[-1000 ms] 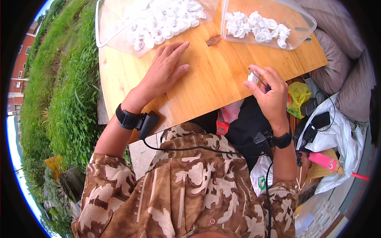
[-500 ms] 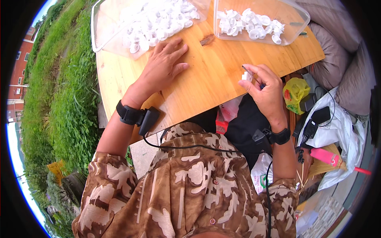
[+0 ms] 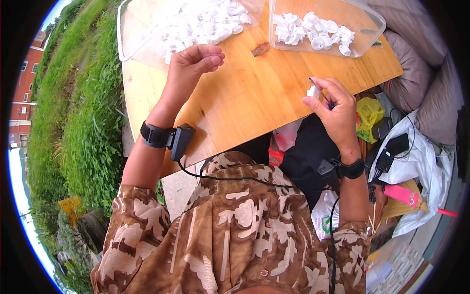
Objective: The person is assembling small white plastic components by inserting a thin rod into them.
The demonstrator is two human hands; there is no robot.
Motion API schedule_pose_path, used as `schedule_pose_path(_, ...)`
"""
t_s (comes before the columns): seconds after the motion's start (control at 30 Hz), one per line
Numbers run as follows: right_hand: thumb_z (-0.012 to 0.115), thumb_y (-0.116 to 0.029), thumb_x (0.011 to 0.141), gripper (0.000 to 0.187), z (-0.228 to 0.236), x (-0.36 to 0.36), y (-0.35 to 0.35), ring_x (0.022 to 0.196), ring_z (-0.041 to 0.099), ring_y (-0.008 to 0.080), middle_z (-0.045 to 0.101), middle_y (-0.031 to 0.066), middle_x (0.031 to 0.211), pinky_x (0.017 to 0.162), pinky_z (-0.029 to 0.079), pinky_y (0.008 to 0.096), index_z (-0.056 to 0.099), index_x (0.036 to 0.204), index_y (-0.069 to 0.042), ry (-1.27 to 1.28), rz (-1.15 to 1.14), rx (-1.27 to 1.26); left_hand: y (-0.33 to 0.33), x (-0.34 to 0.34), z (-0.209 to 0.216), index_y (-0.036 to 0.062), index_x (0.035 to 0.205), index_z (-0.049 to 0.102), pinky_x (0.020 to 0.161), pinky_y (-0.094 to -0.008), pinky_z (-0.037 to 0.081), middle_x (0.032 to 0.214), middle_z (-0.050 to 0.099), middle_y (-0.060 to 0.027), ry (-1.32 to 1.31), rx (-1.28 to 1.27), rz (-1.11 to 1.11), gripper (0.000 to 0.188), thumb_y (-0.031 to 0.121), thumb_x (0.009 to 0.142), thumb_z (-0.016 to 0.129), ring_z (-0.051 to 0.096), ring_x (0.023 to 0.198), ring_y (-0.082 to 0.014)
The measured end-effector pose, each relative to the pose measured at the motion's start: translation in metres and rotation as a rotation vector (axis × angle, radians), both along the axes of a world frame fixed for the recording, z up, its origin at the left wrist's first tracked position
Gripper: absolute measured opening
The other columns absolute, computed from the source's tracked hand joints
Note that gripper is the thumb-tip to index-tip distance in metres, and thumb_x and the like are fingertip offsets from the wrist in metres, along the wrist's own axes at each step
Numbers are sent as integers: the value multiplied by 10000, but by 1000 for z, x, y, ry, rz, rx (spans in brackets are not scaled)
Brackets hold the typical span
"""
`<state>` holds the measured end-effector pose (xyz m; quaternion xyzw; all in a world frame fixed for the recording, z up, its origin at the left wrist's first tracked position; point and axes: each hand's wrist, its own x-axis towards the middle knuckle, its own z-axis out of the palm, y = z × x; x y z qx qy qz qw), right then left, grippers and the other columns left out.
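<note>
My left hand is raised over the wooden table, near the close edge of the left clear plastic tub. Its thumb and fingertips are pressed together; anything between them is hidden. In that tub lies a heap of small white plastic parts. My right hand, over the table's right front edge, grips one small white plastic part between thumb and fingers. Against the same fingers lies a thin dark tool with a dark blue end. The right clear tub contains a smaller pile of white parts.
The wooden table has a dark knot between the tubs. A black cable runs between my wrist straps. Right of the table are a yellow bag, black chargers and a pink cylinder. Grass grows to the left.
My left hand has lifted off the tabletop, and its spread fingers have closed into a pinch. My right hand keeps the white part and tool, shifting slightly right in the picture.
</note>
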<state>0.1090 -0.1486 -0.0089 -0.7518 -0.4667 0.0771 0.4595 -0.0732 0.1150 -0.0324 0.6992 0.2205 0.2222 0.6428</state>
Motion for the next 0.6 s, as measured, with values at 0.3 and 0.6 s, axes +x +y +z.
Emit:
schedule_pose_path(0.3,769,-74,698,343,1,0,-1,538,391,67,615,19,832,492,351,214,662,1018,-13,23,6,-5,-12,8,2,-5,1106,585,740,-219,551,960,662,-89,-120,-501,-103,326,273,983,468,660,847,-138)
schedule_pose_path(0.6,782,-51,691,485,1,-2,2,486,392,42,630,38,850,459,342,203,585,1134,-47,100,-76,29,-31,23,15,-24,1168,542,797,-255,553,988,658,-111,-157,-712,-144,498,392,1013,316,659,898,-179)
